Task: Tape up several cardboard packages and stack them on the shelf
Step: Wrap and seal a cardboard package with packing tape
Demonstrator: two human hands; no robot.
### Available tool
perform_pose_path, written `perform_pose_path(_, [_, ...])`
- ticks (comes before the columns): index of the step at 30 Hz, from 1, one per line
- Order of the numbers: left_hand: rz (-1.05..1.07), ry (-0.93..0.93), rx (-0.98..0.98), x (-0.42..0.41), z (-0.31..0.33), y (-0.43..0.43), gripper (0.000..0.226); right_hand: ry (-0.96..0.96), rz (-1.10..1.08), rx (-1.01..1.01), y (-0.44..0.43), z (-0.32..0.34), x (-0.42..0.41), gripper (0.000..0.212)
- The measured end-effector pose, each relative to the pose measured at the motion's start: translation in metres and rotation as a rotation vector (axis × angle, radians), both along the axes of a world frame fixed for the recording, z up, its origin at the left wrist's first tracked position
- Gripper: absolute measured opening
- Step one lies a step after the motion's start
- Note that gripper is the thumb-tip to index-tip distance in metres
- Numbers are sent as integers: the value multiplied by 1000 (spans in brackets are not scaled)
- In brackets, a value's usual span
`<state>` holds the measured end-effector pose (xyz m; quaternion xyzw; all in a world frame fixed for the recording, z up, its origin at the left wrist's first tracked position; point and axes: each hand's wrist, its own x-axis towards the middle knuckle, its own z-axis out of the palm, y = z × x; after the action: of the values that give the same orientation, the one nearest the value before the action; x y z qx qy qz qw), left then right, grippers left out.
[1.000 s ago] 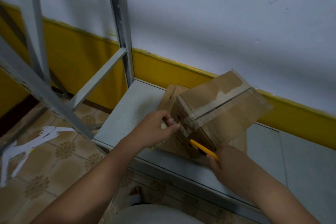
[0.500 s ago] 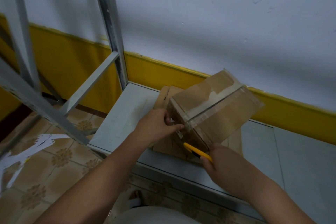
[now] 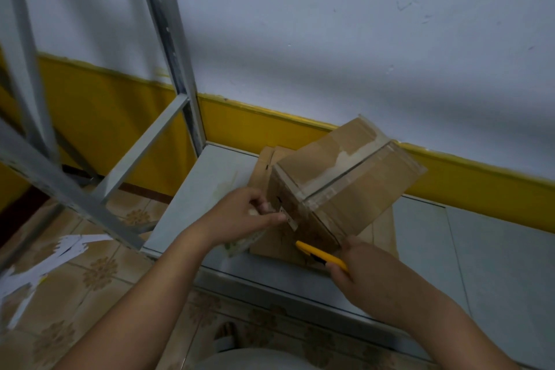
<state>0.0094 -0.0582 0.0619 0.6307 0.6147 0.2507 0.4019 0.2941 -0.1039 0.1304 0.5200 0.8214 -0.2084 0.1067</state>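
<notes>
Cardboard box [image 3: 354, 189] is sitting tilted on a flattened cardboard sheet [image 3: 264, 168] on the grey shelf [image 3: 207, 183], clear tape [image 3: 345, 173] running along its top seam. Left hand [image 3: 240, 216] is pinching the tape's end against the box's near face — fingers curled — while the right hand [image 3: 372, 270] is gripping a yellow knife [image 3: 318, 254] beside the box's lower corner.

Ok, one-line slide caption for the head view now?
Left hand at the end of a taped cardboard box on the grey shelf; right hand holds a yellow utility knife.
</notes>
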Motion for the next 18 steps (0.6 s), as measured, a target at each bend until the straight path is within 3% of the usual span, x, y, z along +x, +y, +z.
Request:
perform_pose_path(4, [-93,-214,43,-7,11,-16,18,24,86,-66,-3,-10,16,43])
perform_pose_path(10, [-120,-368,34,32,37,-9,21,41,18,-86,-12,-45,42,45])
perform_pose_path(13, [-56,-334,41,43,45,-4,24,114,-208,-257,-18,-61,82,39])
perform_pose_path(15, [-43,-317,69,42,46,-4,27,282,-415,-329,-28,-75,116,29])
perform_pose_path(18, [-51,-347,68,39,43,-9,34,585,-771,-270,-45,-106,156,25])
